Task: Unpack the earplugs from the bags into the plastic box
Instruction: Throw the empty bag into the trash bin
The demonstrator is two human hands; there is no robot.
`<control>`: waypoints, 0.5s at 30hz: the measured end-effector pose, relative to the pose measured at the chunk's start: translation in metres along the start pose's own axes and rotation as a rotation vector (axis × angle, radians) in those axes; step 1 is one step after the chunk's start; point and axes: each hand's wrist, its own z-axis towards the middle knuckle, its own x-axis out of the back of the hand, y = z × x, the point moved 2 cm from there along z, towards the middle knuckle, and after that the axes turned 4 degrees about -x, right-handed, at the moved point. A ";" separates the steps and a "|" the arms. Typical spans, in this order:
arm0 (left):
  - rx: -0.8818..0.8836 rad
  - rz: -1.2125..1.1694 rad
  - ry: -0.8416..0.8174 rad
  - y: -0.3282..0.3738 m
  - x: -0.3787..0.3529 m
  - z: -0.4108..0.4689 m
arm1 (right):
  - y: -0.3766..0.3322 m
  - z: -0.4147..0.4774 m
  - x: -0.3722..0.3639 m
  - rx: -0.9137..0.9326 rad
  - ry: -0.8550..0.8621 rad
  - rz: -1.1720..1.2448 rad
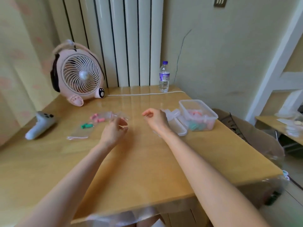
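Note:
A clear plastic box stands at the right of the table with pink and teal earplugs inside. Its lid lies against its left side. Clear bags lie left of centre: one with pink earplugs, one with green earplugs, and a flat bag. My left hand hovers just right of the bags, fingers apart and curled, holding nothing that I can make out. My right hand hangs above the table left of the lid, fingers loosely curled, nothing visible in it.
A pink fan stands at the back left, its white cord running across to a water bottle. A grey controller lies at the left edge. Clear film covers the wooden table. A radiator rises behind.

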 end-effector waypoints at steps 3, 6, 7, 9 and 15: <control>0.050 0.246 -0.033 -0.022 -0.003 0.012 | -0.007 0.005 -0.023 0.020 -0.055 -0.047; 0.050 0.371 -0.151 -0.031 -0.009 0.022 | -0.011 0.009 -0.041 0.019 -0.097 -0.047; 0.040 0.392 -0.181 -0.033 -0.011 0.025 | -0.012 0.009 -0.045 0.019 -0.105 -0.050; 0.021 0.434 -0.204 -0.034 -0.014 0.031 | -0.011 0.011 -0.052 0.024 -0.113 -0.052; -0.098 0.317 0.015 -0.036 -0.012 0.031 | 0.002 0.008 -0.049 0.015 -0.138 -0.038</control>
